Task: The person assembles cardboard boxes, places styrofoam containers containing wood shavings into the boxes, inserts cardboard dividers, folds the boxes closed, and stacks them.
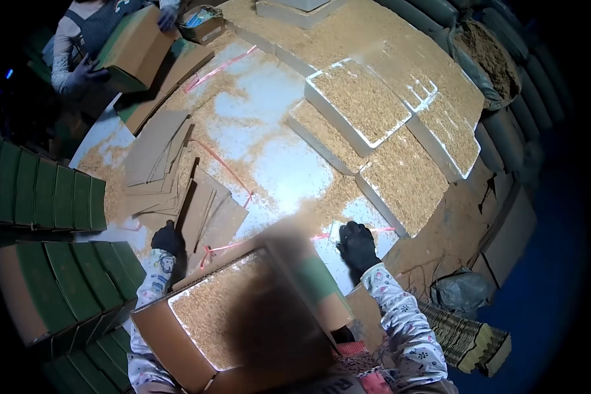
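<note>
My left hand [166,239], in a black glove, is closed at the near edge of a pile of flat cardboard sheets [156,148]; it appears to pinch a sheet, with some fingers hidden. In another black glove, my right hand [357,247] rests on the white tabletop with its fingers curled together. A small pale slip [335,232] lies against its fingers; whatever is inside the grip is hidden. Close to my body, between my forearms, stands an open cardboard box [177,345]. Inside it is a white-rimmed block of tan, shaving-like material [207,308], partly in shadow.
White trays [358,102] filled with similar material are stacked at right. Green boxes [65,272] line the left side. Across the table, a gloved person [79,46] handles a green-and-brown box [141,49]. Pink string [223,164] crosses the tabletop. An open sack [486,59] stands far right.
</note>
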Demonstrator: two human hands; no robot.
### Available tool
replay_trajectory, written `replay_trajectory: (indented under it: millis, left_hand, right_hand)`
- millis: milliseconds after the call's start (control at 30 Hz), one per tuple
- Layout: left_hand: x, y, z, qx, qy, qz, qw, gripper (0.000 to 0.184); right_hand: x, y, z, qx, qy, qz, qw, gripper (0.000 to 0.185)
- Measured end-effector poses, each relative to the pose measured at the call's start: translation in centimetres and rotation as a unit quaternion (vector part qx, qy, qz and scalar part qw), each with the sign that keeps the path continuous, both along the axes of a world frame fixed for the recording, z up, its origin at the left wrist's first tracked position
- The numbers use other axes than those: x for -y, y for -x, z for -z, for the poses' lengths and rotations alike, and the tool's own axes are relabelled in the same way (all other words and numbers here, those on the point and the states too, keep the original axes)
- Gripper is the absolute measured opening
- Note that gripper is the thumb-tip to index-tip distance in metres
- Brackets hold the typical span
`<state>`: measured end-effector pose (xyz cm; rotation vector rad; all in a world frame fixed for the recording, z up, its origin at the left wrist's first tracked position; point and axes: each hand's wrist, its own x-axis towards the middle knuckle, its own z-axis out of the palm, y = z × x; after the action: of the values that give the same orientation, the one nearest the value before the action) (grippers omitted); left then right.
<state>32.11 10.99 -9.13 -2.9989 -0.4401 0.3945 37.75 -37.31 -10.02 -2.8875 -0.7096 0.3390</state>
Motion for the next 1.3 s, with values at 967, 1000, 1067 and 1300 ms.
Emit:
replay_trajectory:
  millis: [967,1000,1067,1300]
  left_hand:
    - [16.9,16.9,-24.5,-0.219,0.074,0.149,0.961,0.053]
    - [16.7,16.2,-23.3,-0.291,0.071,0.21,0.93,0.043]
    - [17.0,14.1,-23.8,-0.417,0.081,0.216,0.879,0.025]
    - [7.1,17.5,-25.7,0.046,0.206,0.399,0.892,0.058]
  right_hand:
    - [-13.0,8.2,-25.9,0.104,-0.233,-0.46,0.851,0.011]
    - [-13.4,9.1,-23.7,0.069,-0.123,-0.485,0.863,0.012]
    - [-13.6,9.9,-22.6,0.062,-0.059,-0.493,0.866,0.013]
    - [-5.4,3.2,-28.1,0.091,-0.178,-0.419,0.886,0.056]
